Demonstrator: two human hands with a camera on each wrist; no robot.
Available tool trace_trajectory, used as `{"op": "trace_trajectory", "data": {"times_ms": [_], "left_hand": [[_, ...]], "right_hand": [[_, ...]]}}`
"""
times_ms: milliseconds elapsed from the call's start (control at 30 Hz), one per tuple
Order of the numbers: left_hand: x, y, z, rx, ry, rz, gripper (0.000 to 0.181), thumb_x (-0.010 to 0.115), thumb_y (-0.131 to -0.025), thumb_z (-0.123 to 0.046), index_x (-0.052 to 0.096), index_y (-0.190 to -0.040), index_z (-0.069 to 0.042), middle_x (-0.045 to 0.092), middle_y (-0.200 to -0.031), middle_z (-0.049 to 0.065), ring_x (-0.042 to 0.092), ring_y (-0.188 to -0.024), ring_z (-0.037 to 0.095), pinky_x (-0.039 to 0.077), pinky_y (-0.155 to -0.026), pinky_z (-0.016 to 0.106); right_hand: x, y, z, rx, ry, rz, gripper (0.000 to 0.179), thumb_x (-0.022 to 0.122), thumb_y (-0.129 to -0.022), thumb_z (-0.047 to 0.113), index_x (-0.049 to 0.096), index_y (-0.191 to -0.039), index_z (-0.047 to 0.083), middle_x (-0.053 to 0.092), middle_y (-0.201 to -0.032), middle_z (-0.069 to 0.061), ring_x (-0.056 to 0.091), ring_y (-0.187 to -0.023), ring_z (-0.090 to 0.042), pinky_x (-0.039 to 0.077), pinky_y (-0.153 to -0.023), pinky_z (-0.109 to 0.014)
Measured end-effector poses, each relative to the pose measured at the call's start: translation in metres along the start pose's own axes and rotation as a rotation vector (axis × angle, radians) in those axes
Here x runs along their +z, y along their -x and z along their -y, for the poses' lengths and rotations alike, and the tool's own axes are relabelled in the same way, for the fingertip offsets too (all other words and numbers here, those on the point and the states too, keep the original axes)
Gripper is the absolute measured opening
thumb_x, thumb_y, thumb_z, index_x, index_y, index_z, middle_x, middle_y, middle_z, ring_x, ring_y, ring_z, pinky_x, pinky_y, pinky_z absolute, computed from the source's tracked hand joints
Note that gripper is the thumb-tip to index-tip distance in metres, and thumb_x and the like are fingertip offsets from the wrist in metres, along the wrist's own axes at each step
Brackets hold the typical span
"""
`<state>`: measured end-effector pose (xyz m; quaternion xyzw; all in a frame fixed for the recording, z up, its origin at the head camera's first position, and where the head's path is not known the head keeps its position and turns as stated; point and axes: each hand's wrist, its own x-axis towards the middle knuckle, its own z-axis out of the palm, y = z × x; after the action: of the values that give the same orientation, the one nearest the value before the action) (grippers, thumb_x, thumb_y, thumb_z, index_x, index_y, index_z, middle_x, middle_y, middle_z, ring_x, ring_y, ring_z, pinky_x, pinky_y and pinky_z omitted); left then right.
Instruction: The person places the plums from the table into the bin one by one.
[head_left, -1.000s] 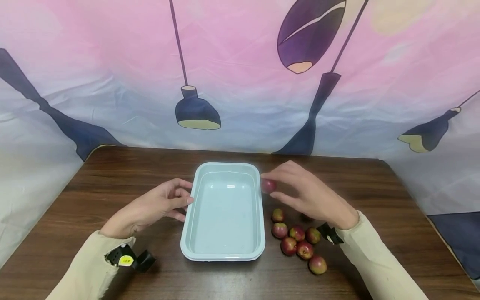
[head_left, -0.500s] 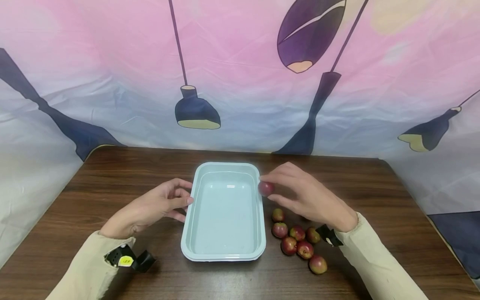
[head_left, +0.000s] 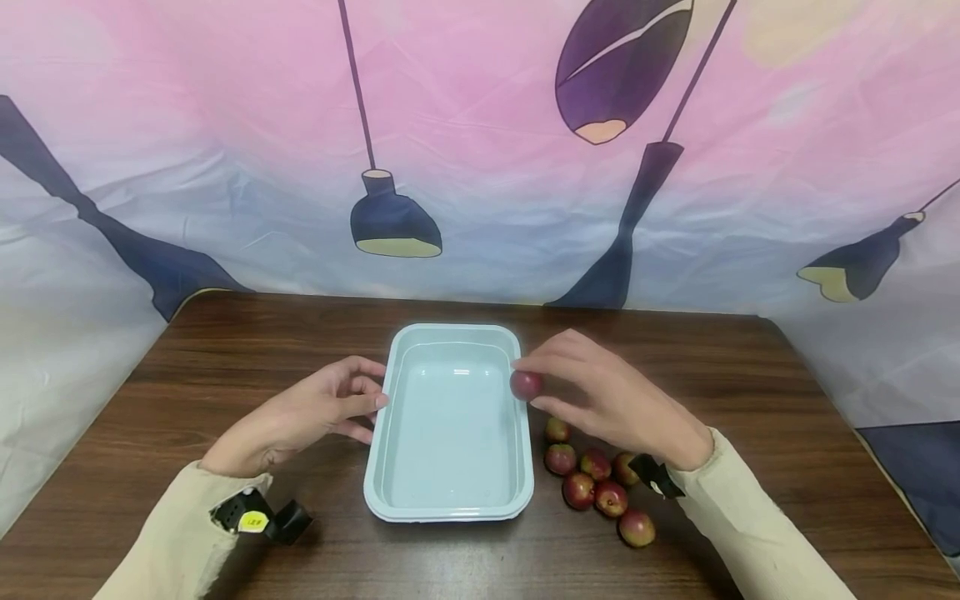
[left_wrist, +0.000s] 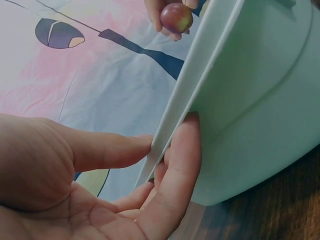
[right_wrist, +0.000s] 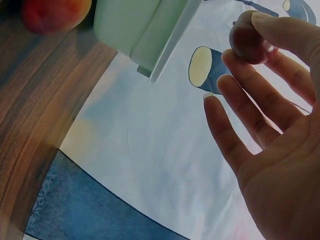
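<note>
A pale blue rectangular plastic tray (head_left: pixel 448 510) stands on the table with a bare bottom. At its left side my left hand (head_left: pixel 318 410) pinches the rim; the left wrist view has the thumb on one face of the rim (left_wrist: pixel 187 87) and fingers on the other. My right hand (head_left: pixel 603 392) holds a reddish plum (head_left: pixel 527 386) between thumb and fingertips, overlapping the tray's right rim in the head view. In the right wrist view the plum (right_wrist: pixel 247 39) sits in the thumb-and-finger pinch, with the other fingers spread.
Several red-and-green plums (head_left: pixel 579 490) lie in a loose group right of the tray, partly under my right wrist. The dark wooden table (head_left: pixel 247 350) ends at a printed cloth backdrop (head_left: pixel 495 208). Black wrist cameras (head_left: pixel 255 515) are strapped to both sleeves.
My right hand has moved slightly left and toward me with the plum, from beside the tray to its right rim. The left hand stays on the rim.
</note>
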<state>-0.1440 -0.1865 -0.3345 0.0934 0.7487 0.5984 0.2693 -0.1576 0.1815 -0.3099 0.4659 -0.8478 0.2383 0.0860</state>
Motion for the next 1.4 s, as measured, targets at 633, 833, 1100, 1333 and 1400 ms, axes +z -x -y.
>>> {"op": "trace_trajectory", "data": {"times_ms": [633, 833, 1100, 1333, 1400], "left_hand": [[-0.001, 0.000, 0.001, 0.012, -0.012, -0.002, 0.054, 0.058, -0.104, -0.013, 0.032, -0.145, 0.010, 0.061, -0.113, 0.021, 0.069, -0.094, 0.023, 0.066, -0.083, 0.040], [-0.002, 0.001, 0.001, -0.008, -0.019, -0.017, 0.052, 0.058, -0.104, -0.013, 0.033, -0.144, 0.009, 0.061, -0.114, 0.023, 0.070, -0.095, 0.024, 0.066, -0.083, 0.041], [-0.001, 0.001, 0.001, -0.008, -0.011, -0.017, 0.052, 0.058, -0.104, -0.012, 0.033, -0.144, 0.010, 0.061, -0.114, 0.023, 0.070, -0.095, 0.024, 0.066, -0.083, 0.041], [-0.002, 0.001, 0.001, -0.008, -0.019, -0.017, 0.053, 0.059, -0.104, -0.013, 0.033, -0.144, 0.010, 0.061, -0.114, 0.023, 0.070, -0.095, 0.024, 0.066, -0.083, 0.041], [-0.002, 0.002, 0.001, -0.009, -0.019, -0.019, 0.053, 0.059, -0.104, -0.013, 0.033, -0.144, 0.010, 0.061, -0.113, 0.022, 0.070, -0.095, 0.024, 0.066, -0.083, 0.041]], "right_hand": [[0.007, 0.000, 0.009, -0.014, 0.002, 0.026, 0.042, 0.075, -0.094, 0.024, 0.064, -0.135, 0.023, 0.067, -0.124, 0.011, 0.056, -0.117, -0.007, 0.054, -0.099, -0.029], [0.010, -0.001, 0.010, -0.032, -0.005, 0.036, 0.043, 0.073, -0.095, 0.024, 0.063, -0.137, 0.023, 0.067, -0.125, 0.009, 0.056, -0.117, -0.008, 0.054, -0.099, -0.030], [0.012, 0.000, 0.011, -0.041, -0.013, 0.044, 0.041, 0.073, -0.096, 0.026, 0.064, -0.136, 0.025, 0.065, -0.125, 0.011, 0.054, -0.118, -0.005, 0.051, -0.101, -0.026], [0.012, 0.000, 0.011, -0.064, -0.009, 0.029, 0.042, 0.074, -0.095, 0.025, 0.064, -0.135, 0.023, 0.066, -0.125, 0.010, 0.055, -0.117, -0.006, 0.052, -0.100, -0.027], [0.012, 0.000, 0.012, -0.060, -0.011, 0.031, 0.041, 0.074, -0.095, 0.026, 0.064, -0.135, 0.023, 0.066, -0.125, 0.011, 0.055, -0.118, -0.005, 0.051, -0.102, -0.026]]}}
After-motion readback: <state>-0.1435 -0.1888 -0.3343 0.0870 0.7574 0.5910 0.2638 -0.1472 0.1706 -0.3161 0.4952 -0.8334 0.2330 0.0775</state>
